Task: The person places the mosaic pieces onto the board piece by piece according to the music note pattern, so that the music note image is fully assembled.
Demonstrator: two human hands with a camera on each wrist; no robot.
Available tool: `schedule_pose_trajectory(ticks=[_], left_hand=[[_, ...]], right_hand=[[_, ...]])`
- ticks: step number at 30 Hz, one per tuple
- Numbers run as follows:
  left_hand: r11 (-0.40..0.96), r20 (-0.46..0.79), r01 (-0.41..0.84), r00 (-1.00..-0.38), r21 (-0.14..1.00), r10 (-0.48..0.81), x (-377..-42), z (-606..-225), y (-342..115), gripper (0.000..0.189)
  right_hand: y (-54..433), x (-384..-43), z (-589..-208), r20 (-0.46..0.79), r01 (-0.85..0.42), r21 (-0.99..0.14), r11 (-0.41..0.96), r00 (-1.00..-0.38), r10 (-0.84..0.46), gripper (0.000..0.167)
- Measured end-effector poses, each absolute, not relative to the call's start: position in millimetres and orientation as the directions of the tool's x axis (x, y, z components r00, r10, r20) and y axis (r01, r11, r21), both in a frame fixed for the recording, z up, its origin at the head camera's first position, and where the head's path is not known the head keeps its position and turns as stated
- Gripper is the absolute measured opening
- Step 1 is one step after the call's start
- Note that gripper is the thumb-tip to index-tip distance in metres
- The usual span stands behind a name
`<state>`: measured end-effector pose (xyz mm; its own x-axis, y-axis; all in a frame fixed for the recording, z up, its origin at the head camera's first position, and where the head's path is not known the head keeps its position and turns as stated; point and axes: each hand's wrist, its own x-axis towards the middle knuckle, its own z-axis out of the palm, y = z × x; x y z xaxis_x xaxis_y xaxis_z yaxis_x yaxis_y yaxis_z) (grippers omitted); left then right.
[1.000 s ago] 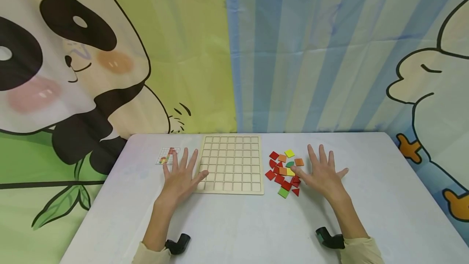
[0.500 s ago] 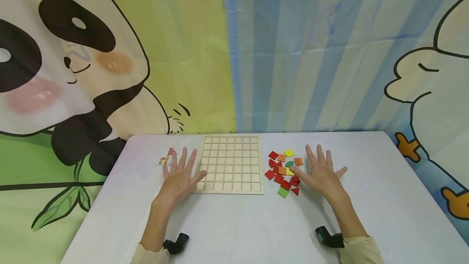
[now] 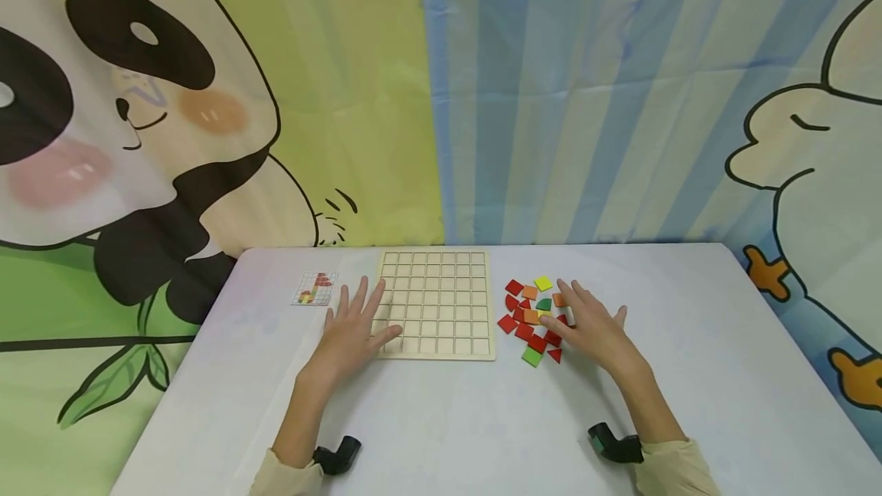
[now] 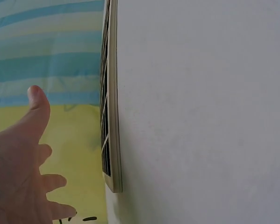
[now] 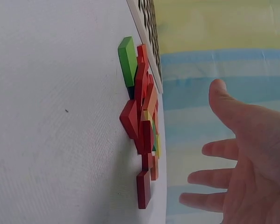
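Head view: my left hand (image 3: 347,343), right hand (image 3: 598,335), fingers (image 5: 213,178) wide, empty; loose tiles (image 3: 530,316) right of board (image 3: 434,305), scatter risk: dragging reach.

The head view is evenly bright; dimmer wrist views show soft shadows across the tabletop (image 5: 60,163), bottom centre.

"Where is the left hand (image 4: 16,172) relative to the gridded board (image 4: 112,149)?"
"On its gridded side, a gap showing between, thumb and fingers spread."
"And behind the hand?"
"The backdrop (image 4: 46,60): blue-striped and yellow, with dark marks."
"On the board's other side?"
"White tabletop (image 4: 200,112), with a soft shadow (image 4: 126,186) along the board's edge."
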<state>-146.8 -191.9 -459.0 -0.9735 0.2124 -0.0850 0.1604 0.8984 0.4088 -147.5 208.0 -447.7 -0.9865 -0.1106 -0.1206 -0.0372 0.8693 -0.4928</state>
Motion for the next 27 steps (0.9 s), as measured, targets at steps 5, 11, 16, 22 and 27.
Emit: schedule_pose_trajectory(ticks=[5,11,16,22,27], left_hand=[[0.875,-0.093,0.165,-0.968,0.456,0.231,-146,-458,-191,0.091],[0.770,-0.154,0.122,-0.949,0.626,0.276,-145,-462,-190,0.088],[0.755,-0.171,0.125,-0.938,0.643,0.301,-145,-462,-189,0.083],[0.771,-0.198,0.097,-0.939,0.629,0.280,-147,-464,-193,0.079],[0.789,-0.192,0.117,-0.939,0.603,0.286,-146,-466,-198,0.081]], right_hand=[[205,-148,-447,-0.098,-0.059,-0.494,0.867,-0.987,-0.123,0.079],[206,-148,-447,-0.104,-0.072,-0.481,0.874,-0.985,-0.139,0.075],[207,-148,-447,-0.096,-0.095,-0.447,0.890,-0.983,-0.154,0.068],[215,-147,-443,-0.101,-0.111,-0.467,0.877,-0.979,-0.177,0.059],[220,-146,-443,-0.112,-0.143,-0.535,0.833,-0.965,-0.237,0.052]])
